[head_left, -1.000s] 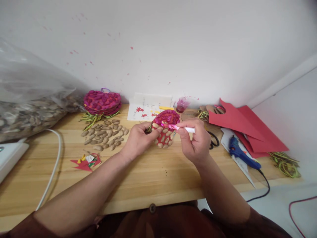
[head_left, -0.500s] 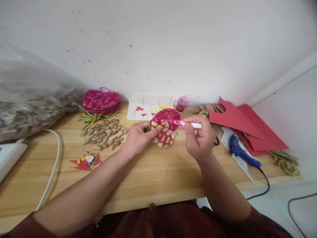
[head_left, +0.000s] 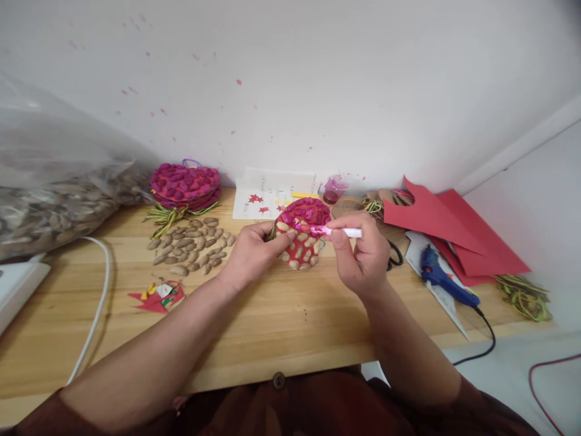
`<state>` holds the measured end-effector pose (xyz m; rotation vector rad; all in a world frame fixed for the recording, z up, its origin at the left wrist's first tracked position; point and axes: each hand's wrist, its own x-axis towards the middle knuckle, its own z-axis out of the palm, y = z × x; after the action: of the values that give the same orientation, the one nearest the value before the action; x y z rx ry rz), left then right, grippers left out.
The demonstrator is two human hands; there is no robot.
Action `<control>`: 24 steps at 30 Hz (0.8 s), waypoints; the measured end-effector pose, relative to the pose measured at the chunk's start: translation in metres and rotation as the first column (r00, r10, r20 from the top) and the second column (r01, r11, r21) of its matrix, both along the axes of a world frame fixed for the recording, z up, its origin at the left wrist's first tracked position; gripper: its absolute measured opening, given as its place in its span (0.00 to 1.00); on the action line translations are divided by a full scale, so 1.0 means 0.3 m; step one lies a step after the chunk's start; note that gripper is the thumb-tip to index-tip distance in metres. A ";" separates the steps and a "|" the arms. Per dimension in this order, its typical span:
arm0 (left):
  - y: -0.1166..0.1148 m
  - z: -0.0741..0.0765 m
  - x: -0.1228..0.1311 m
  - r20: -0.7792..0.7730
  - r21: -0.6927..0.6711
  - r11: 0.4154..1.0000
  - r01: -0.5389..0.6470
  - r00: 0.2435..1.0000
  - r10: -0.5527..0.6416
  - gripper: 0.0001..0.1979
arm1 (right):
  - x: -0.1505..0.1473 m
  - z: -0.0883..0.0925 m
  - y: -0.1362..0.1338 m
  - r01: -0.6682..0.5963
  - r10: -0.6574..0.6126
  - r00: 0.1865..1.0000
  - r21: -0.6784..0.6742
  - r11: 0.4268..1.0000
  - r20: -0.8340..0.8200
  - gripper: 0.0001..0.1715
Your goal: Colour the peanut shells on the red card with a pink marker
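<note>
My left hand (head_left: 255, 249) pinches the left edge of a round red disc covered with peanuts (head_left: 300, 249), held tilted above the table. The disc's upper peanuts are painted magenta; the lower ones keep their plain tan shells. Between the thumb and fingers of my right hand (head_left: 363, 254) is a white-handled paintbrush (head_left: 348, 232), its pink-stained front end pointing left. The brush tip lies against peanuts near the disc's left middle. Green and yellow strings show beside my left fingers.
Loose peanuts (head_left: 193, 245) and a stack of magenta peanut discs (head_left: 185, 184) lie left, near a peanut bag (head_left: 54, 206). Behind stands a cup of magenta paint (head_left: 333, 190). Red paper (head_left: 476, 236), a blue glue gun (head_left: 447, 281) and its cord occupy the right.
My right hand has shifted slightly left with the paintbrush, so the tip sits farther left on the peanut disc. My left hand holds the disc nearly still.
</note>
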<state>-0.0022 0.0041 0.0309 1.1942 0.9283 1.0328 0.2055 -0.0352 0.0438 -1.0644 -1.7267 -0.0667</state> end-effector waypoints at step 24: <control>0.009 -0.020 0.014 0.202 -0.213 0.977 -0.003 0.978 0.047 0.18 | 0.014 0.001 0.009 -0.058 0.057 0.998 -0.025 0.998 -0.026 0.05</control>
<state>0.0020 0.0070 0.0248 0.8825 0.8674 1.0295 0.2097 -0.0325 0.0442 -1.0297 -1.7385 0.0048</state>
